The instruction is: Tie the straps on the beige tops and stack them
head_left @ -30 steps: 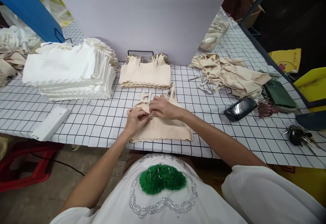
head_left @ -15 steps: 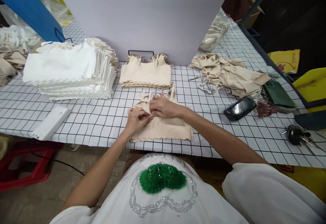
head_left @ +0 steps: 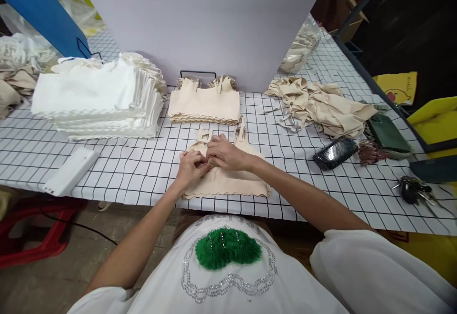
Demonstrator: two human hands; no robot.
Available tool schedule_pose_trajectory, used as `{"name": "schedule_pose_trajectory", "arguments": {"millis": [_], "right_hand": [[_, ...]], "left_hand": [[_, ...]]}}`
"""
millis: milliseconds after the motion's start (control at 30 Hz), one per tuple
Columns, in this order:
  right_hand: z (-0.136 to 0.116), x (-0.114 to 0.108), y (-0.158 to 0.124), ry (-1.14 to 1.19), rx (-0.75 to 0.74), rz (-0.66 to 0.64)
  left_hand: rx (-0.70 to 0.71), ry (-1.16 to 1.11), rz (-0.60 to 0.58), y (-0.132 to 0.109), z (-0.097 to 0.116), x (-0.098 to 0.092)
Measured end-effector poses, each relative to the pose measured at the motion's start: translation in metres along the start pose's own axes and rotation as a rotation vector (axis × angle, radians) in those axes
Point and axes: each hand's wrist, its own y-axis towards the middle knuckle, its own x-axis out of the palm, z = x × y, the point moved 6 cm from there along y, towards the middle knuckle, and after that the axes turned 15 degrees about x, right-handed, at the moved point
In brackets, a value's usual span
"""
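Observation:
A beige crop top (head_left: 232, 183) lies flat at the near edge of the checked table (head_left: 135, 171), straps pointing away from me. My left hand (head_left: 191, 167) is closed in a pinch on the fabric near the top's upper left. My right hand (head_left: 224, 152) is curled beside it, fingers pressed on the same spot, and the two hands touch. What the fingertips grip beyond the fabric is too small to make out. A neat stack of folded beige tops (head_left: 204, 105) sits just behind.
A tall stack of white tops (head_left: 96, 99) is at the left, with a white oblong device (head_left: 69, 172) in front. A loose heap of beige tops (head_left: 323, 104), a dark phone (head_left: 335, 152), a green pouch (head_left: 387, 133) and keys (head_left: 414, 191) lie at the right. A grey board (head_left: 200, 23) stands behind.
My hands have drawn closer together on the top's upper edge; the right hand slid slightly left towards the left hand. The top itself has not moved.

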Motion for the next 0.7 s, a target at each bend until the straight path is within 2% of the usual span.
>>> {"name": "schedule_pose_trajectory", "arguments": {"millis": [67, 167, 300, 433, 600, 700], "right_hand": [[0.001, 0.002, 0.000, 0.001, 0.016, 0.033], [0.006, -0.005, 0.007, 0.031, 0.072, -0.017], [0.016, -0.037, 0.033, 0.078, 0.117, -0.137], [0.023, -0.066, 0.066, -0.016, 0.145, -0.180], [0.025, -0.066, 0.091, -0.029, 0.148, -0.211], [0.035, -0.072, 0.086, 0.099, 0.159, -0.123]], "left_hand": [[0.004, -0.012, 0.013, 0.001, -0.001, -0.001], [0.001, -0.070, 0.012, 0.003, 0.000, -0.002], [-0.046, -0.168, -0.017, 0.006, 0.001, -0.004], [-0.117, -0.232, -0.051, 0.009, 0.000, -0.005], [-0.148, -0.224, -0.104, 0.012, -0.004, -0.003], [-0.122, -0.193, -0.058, 0.010, -0.007, -0.008]]}}
